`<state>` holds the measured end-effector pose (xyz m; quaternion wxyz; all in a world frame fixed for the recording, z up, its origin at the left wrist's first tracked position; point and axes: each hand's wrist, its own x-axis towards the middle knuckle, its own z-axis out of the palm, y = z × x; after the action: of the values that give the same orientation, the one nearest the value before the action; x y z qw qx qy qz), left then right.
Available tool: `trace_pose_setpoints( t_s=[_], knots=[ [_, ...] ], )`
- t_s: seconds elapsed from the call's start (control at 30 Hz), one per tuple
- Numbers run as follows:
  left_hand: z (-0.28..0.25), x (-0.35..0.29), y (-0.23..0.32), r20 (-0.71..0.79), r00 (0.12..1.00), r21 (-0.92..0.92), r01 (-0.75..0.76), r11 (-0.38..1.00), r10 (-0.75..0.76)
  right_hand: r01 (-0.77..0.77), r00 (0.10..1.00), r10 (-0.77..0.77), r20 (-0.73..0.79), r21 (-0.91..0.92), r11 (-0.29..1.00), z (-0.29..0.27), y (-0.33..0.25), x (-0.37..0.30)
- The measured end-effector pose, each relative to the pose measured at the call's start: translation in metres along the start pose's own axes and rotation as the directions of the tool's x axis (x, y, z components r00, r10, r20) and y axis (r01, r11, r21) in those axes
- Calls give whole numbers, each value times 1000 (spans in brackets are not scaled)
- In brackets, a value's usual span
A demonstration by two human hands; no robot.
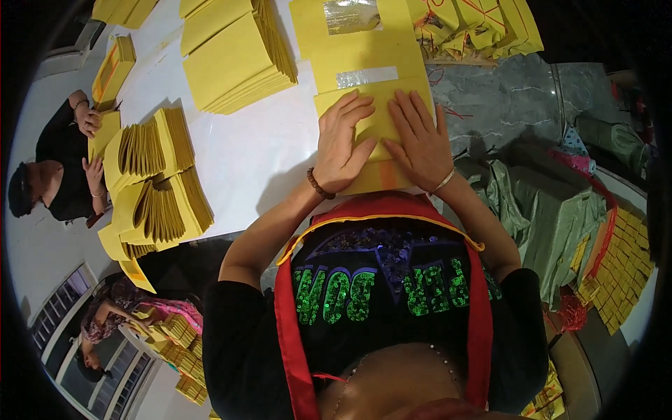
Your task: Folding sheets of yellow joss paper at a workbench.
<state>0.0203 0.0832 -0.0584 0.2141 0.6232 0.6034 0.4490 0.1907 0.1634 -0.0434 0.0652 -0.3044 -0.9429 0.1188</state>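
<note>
Both of my hands lie flat on a yellow paper sheet (375,92) at the table's near edge. My left hand (343,143) presses on its left side, fingers stretched out and slightly apart. On the right side rests my right hand (421,143), its fingers extended forward and the thumb pointing inward. Neither hand grips anything. Just beyond my fingertips the paper carries a silver foil strip (367,76), and farther away a larger silver foil patch (351,17). An orange band (387,175) shows on the paper close to my apron. Whether several sheets lie beneath is hidden.
Stacks of folded yellow paper (234,77) stand on the white table (241,150), with fanned bundles (157,175) at its left edge. A co-worker (59,157) handles yellow paper there; another person (115,315) sits lower left. Green sacks (539,199) and yellow packets (619,262) lie right.
</note>
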Motion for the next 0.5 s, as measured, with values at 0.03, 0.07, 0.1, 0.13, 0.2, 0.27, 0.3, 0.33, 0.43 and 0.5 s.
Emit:
trace_pose_setpoints(
  t_s=[0.03, 0.07, 0.1, 0.13, 0.2, 0.27, 0.3, 0.33, 0.43, 0.5],
  knots=[
    [-1, 1, 2, 14, 1000, 2, -2, 1000, 2, 3, 1000, -3, 0, -3, 1000, 1, 0, -1],
    [-3, 3, 3, 26, 1000, 5, -7, 1000, 6, 5, 999, -5, -31, 7, 1000, 3, 1, -1],
    [-3, 4, 5, 19, 1000, 6, -11, 1000, 11, 9, 998, -8, -63, 16, 1000, 5, 1, -1],
    [-2, 6, 8, 24, 998, 97, -56, 994, 54, 15, 998, -14, -68, 11, 1000, 7, 2, -1],
    [1, 5, 11, 22, 995, 194, -99, 976, 97, 12, 998, -13, -63, -19, 1000, 11, 3, -2],
    [3, 5, 12, 64, 989, 260, -146, 954, 134, 24, 998, -28, -64, -58, 998, 12, 3, -1],
    [3, 5, 12, 54, 989, 270, -144, 952, 134, 27, 998, -33, -60, -94, 995, 12, 3, 0],
    [3, 5, 13, 115, 987, 283, -139, 949, 110, 41, 997, -48, -66, -93, 995, 13, 3, -2],
    [-2, 6, 12, 174, 976, 294, -180, 939, 133, 52, 995, -56, -87, -45, 998, 15, 5, -3],
    [-4, 5, 12, 179, 967, 285, -228, 931, 182, 19, 997, -25, -78, -79, 997, 14, 6, -5]
  ],
)
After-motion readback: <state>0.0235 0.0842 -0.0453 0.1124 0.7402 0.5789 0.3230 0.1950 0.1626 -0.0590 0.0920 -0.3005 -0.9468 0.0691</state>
